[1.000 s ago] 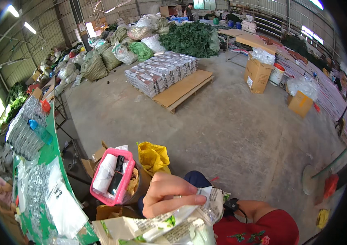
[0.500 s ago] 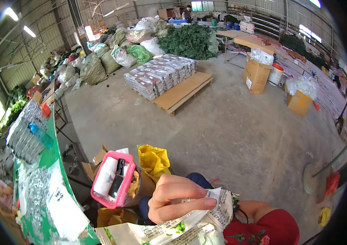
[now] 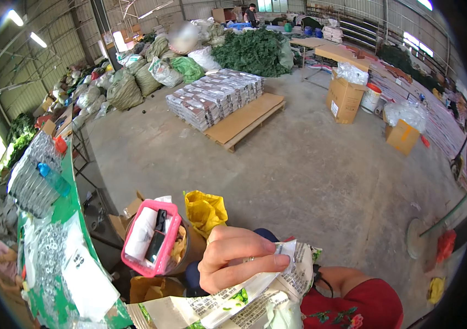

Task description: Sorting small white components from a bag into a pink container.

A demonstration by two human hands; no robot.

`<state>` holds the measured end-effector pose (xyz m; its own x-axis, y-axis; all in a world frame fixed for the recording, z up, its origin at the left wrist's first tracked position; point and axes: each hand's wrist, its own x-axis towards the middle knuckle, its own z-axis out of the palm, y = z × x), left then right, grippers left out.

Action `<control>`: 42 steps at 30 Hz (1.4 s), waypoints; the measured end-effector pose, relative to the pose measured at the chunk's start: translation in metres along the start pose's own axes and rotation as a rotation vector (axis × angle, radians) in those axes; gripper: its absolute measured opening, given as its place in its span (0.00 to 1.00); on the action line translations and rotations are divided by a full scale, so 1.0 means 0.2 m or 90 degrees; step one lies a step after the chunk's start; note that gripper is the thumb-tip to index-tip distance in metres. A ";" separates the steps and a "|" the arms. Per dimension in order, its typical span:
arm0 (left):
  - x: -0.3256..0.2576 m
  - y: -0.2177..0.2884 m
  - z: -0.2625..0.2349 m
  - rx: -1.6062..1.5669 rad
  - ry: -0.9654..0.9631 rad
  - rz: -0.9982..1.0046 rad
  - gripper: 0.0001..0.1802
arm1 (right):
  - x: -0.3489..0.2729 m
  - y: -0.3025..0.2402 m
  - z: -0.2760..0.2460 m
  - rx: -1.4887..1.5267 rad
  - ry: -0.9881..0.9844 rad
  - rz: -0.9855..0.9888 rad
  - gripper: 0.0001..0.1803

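indoors, concrete floor (image 3: pixel 321 164) spreads around a wooden pallet (image 3: pixel 244 118).

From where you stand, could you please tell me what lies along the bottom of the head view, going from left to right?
Green table → pink basket → yellow bag → left hand gripping a printed plastic bag → red sleeve.

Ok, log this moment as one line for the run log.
left hand: gripping printed plastic bag by its top | right hand: not in view | nearby: pink basket, yellow bag, green table
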<state>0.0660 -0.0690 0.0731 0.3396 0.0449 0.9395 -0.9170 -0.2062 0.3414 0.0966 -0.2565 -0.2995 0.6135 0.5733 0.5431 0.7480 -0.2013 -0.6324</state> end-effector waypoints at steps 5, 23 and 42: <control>0.00 0.00 0.00 0.054 0.007 0.039 0.15 | 0.00 0.09 0.05 -0.194 0.016 -0.224 0.11; -0.19 -0.08 0.04 -0.069 0.113 -0.362 0.20 | 0.15 -0.08 -0.11 -0.074 -0.309 0.062 0.09; -0.28 -0.17 0.06 -0.216 0.350 -0.412 0.14 | 0.14 -0.07 -0.08 -0.036 -0.243 0.023 0.07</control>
<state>0.0807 -0.0772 0.0091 0.7413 0.5294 0.4126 -0.6235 0.3157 0.7152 0.1074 -0.2507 -0.2654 0.5100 0.8168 0.2699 0.7465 -0.2643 -0.6106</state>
